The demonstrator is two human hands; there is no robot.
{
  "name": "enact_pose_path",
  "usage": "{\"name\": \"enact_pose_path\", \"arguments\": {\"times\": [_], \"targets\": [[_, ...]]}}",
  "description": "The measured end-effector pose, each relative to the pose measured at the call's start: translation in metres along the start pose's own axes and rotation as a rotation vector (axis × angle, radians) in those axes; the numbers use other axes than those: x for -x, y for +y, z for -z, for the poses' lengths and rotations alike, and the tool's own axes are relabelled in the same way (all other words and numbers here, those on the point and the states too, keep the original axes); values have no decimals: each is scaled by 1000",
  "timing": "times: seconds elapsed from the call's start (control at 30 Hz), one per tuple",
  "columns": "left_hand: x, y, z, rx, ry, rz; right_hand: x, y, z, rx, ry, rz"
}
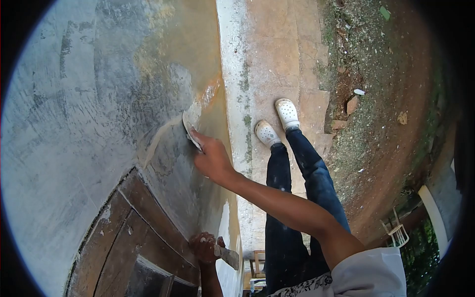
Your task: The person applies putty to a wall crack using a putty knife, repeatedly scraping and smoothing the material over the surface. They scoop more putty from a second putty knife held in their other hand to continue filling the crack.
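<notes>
My right hand (pixel 215 157) grips a putty knife (pixel 191 129), its pale blade flat against the weathered grey wall (pixel 114 99). A smear of wet, cream-coloured filler (pixel 161 136) runs from the blade toward the corner of the brown wooden frame (pixel 123 213). Lower down, close to the wall, my left hand (pixel 204 246) is closed around a second scraper (pixel 227 257), whose blade is coated with pale material. Its handle is mostly hidden by the fingers.
Along the wall's foot runs a tiled walkway (pixel 272 54), where my white clogs (pixel 287 113) stand. Beyond it lies dirt ground (pixel 391 128) with broken tile and litter. A light-coloured chair (pixel 396 230) is at the lower right, and a wooden stool-like piece (pixel 257 265) is near my legs.
</notes>
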State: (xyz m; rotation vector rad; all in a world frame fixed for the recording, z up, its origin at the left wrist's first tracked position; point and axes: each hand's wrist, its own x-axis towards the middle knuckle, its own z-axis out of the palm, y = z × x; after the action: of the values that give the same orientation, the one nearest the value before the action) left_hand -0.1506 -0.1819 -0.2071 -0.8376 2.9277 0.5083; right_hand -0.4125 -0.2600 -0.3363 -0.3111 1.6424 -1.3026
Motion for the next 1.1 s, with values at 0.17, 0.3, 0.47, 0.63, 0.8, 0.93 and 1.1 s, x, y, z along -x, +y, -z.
{"name": "enact_pose_path", "arguments": {"times": [0.17,0.3,0.47,0.63,0.8,0.93,1.1], "targets": [[-5,1,4,50,5,-1,10,34,28,-685,-233,-153],[2,-2,1,49,-16,-5,-41,51,44,-795,41,-387],[-2,-1,2,43,37,-19,-87,41,21,-507,101,-401],[-3,-1,-1,33,56,-13,-66,22,22,-528,18,-355],[-7,2,6,36,31,3,-28,-18,44,-750,-157,-397],[-8,1,5,80,28,6,-28,6,64,-899,-177,-506],[0,-1,4,44,-23,4,-69,54,37,-398,130,111]]}}
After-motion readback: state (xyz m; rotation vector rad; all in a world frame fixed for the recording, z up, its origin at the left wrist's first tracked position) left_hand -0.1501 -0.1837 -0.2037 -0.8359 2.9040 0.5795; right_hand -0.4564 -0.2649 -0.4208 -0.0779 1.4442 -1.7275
